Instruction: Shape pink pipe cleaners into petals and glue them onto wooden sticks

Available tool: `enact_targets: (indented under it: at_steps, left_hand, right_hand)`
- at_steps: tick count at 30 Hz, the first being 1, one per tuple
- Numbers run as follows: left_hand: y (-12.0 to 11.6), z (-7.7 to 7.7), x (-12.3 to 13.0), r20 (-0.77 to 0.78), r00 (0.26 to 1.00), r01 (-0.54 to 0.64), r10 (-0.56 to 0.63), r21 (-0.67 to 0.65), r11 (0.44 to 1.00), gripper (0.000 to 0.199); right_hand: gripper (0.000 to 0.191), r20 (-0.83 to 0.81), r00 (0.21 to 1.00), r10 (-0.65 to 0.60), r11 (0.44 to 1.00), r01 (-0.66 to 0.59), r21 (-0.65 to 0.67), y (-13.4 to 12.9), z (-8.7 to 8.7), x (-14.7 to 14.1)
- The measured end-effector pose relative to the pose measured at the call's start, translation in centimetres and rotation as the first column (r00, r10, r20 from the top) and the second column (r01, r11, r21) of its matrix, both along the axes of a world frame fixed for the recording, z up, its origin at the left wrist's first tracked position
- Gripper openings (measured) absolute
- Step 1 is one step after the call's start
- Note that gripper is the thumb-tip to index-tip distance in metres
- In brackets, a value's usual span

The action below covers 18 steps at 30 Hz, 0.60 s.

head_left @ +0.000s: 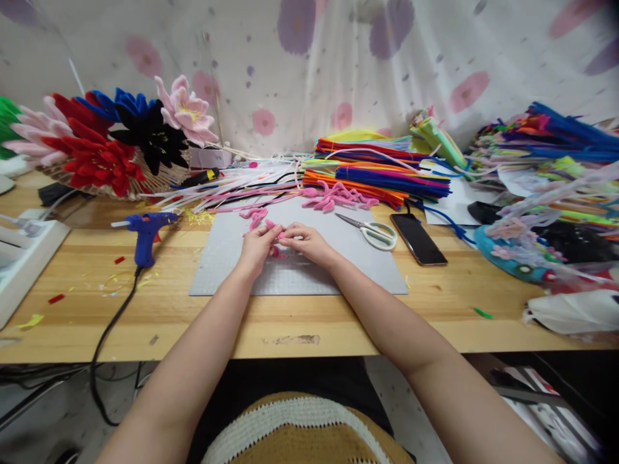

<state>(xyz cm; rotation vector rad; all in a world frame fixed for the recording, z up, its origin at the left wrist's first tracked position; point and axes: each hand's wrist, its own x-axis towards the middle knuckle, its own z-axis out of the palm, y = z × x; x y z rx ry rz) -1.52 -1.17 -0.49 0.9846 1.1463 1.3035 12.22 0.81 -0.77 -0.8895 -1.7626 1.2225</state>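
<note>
Over the grey cutting mat [232, 270], my left hand [261, 248] pinches a bent pink pipe cleaner [273, 227]. My right hand [307, 243] meets it from the other side, thumb and fingers closed on the same pink piece. Pink loops stick out above and below the fingertips; the part between the fingers is hidden. Just beyond my left hand lies another pink curled piece [255, 216]. A heap of shaped pink pipe cleaners [333, 196] rests at the mat's far edge. White-handled scissors [380, 235] lie on the mat, right of my right hand.
A blue glue gun [147, 235] with a black cord stands at left, near a white power strip [29, 264]. Fuzzy flowers [111, 154] fill the back left. Bundles of coloured pipe cleaners [387, 180] lie behind the mat. A phone [418, 238] is at right, beside plastic-wrapped items [512, 251].
</note>
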Motion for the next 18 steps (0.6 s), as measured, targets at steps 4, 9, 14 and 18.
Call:
enact_targets:
  at_steps: [4,9,14,18]
  left_hand:
    - [0.0,-0.2,0.0,-0.038,0.999,0.031,-0.031,0.014,0.999,0.026]
    - [0.0,0.1,0.2,0.057,0.997,0.053,-0.051,-0.044,0.998,0.028]
    - [-0.2,0.8,0.2,0.199,0.978,0.089,-0.063,-0.126,0.988,0.026]
    - [-0.4,1.0,-0.3,0.236,0.965,0.159,-0.117,-0.171,0.972,0.021]
  right_hand:
    - [0.019,-0.083,0.991,0.109,0.987,-0.118,-0.109,-0.3,0.1,-0.4]
    - [0.020,-0.146,0.989,0.016,0.990,-0.036,-0.134,-0.7,0.2,-0.7]
    - [0.024,-0.119,0.993,-0.020,0.999,0.025,0.036,-0.3,-0.1,-0.8]
    - [0.027,-0.071,0.997,0.009,0.989,0.002,0.149,-0.1,-0.3,-0.6]
